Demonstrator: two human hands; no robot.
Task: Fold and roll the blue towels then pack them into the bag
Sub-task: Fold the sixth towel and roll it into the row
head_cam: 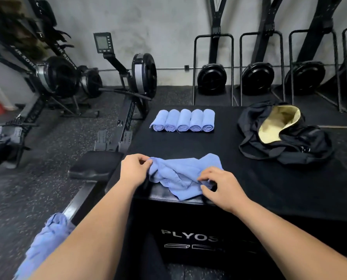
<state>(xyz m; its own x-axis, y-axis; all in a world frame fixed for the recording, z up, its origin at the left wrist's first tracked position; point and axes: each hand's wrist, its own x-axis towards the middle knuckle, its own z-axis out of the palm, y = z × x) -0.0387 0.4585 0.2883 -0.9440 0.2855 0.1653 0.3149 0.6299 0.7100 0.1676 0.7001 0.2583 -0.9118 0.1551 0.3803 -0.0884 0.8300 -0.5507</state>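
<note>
Left hand [135, 171] and right hand [219, 187] pinch opposite ends of a crumpled blue towel [175, 175] at the near edge of the black box [269, 190].

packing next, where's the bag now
Head view: the black bag lies open at the far right of the box, beside the row of rolled towels.

Rowing machines [144, 75] stand left of black box [269, 188]
</note>
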